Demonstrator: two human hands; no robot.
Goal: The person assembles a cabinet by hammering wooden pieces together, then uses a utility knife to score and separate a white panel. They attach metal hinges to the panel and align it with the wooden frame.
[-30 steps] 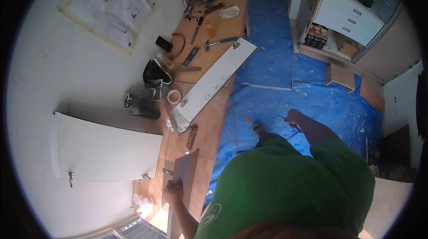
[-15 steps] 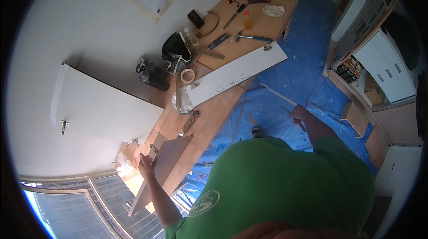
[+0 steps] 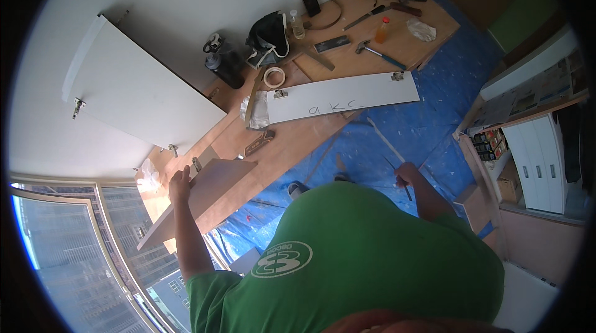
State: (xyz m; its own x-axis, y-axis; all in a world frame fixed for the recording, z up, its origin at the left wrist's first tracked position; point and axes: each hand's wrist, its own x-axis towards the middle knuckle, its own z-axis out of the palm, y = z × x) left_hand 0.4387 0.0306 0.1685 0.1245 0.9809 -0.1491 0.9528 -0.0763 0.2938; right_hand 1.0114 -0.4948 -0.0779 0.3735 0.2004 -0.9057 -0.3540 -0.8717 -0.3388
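Observation:
My left hand point(image 3: 180, 185) is closed on the upper edge of a pale cabinet door panel point(image 3: 214, 187), which rests tilted on the workbench point(image 3: 285, 146). Close to those fingers, a metal hinge point(image 3: 196, 164) shows at the panel's edge. Out over the blue floor sheet, my right hand point(image 3: 407, 175) is closed round a slim dark tool point(image 3: 390, 163) with a thin shaft; its exact kind is too small to make out. A utility knife point(image 3: 258, 144) lies on the bench just beyond the panel.
A white panel with hinges point(image 3: 344, 98) lies across the bench; another white panel point(image 3: 143, 84) leans on the wall. Farther along are a tape roll point(image 3: 274, 77), a dark bottle point(image 3: 225, 71), a hammer point(image 3: 380, 54) and an orange drink bottle point(image 3: 382, 30). Blue sheeting point(image 3: 372, 146) covers the floor.
My view has turned, so the bench sits at a different angle. My left hand keeps its hold on the panel, and my right hand still has the slim tool, its shaft now showing more clearly.

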